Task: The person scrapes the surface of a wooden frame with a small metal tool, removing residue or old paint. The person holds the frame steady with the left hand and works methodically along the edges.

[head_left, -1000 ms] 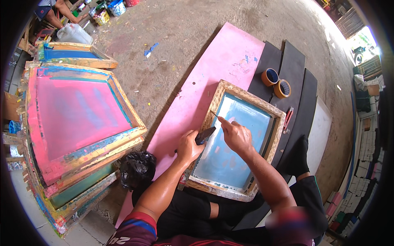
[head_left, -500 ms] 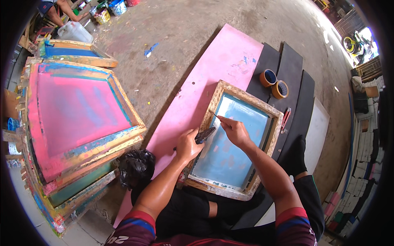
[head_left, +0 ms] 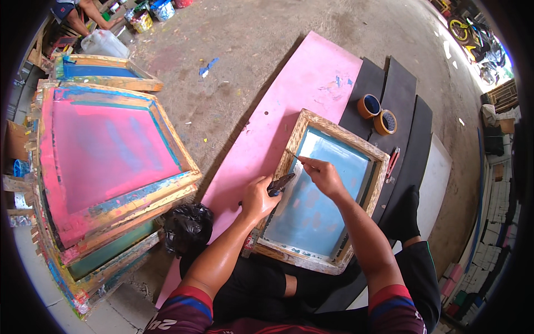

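Both hands rest on the screen frame, left hand gripping a dark tool, right hand pinching tape.

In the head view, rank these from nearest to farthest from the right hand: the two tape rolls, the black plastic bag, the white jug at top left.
From the right hand, on the blue screen of the wooden frame:
1. Tape rolls, up and to the right on the black mats.
2. Black plastic bag, lower left, beside the stacked frames.
3. White jug, far top left, plainly farthest.
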The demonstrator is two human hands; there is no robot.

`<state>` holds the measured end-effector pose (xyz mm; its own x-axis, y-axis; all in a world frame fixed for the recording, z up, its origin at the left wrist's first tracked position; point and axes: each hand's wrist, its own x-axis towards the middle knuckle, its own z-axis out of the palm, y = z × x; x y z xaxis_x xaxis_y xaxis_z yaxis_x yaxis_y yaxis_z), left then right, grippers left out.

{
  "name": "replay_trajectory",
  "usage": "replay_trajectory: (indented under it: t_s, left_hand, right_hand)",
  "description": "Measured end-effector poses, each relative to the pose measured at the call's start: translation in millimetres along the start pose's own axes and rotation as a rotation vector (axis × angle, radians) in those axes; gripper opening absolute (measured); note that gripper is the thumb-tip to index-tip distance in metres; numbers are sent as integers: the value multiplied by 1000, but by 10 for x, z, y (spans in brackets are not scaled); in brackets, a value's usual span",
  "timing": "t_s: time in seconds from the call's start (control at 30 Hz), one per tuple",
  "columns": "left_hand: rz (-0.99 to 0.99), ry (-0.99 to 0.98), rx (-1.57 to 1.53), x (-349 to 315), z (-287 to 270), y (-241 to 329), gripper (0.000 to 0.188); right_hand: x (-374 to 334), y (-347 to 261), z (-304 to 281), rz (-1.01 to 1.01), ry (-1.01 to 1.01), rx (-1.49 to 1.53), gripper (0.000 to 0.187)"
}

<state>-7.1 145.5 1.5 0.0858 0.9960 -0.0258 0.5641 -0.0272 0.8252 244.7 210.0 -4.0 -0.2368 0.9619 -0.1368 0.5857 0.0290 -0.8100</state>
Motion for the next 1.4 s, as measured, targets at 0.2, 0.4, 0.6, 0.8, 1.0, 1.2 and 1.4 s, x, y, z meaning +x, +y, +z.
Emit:
replay_trajectory:
  t_s: [0.2, 0.4, 0.6, 0.8, 1.0, 1.2, 1.4]
  left_hand:
    - [6, 13, 0, -3, 1, -36, 47]
    - [-9, 33, -7, -25, 16, -60, 42]
    - [-23, 25, -7, -6, -4, -1, 42]
    - [-14, 35, 25, -15, 6, -32, 36]
    - [-15, 28, 69, -24, 12, -43, 31]
    - [-10, 36, 49, -26, 21, -47, 30]
    - [-30, 23, 60, -21, 7, -50, 30]
  right_hand:
    - [-19, -374, -150, 304, -59, 95, 36]
    - [-244, -548, -54, 101, 75, -324, 33]
    - [-230, -517, -40, 42, 103, -361, 33]
    - [-190, -559, -46, 42, 95, -368, 34]
    - [-140, -552, -28, 33, 113, -395, 34]
    - [-133, -579, -49, 29, 97, -436, 35]
    - [-114, -595, -55, 9, 91, -493, 35]
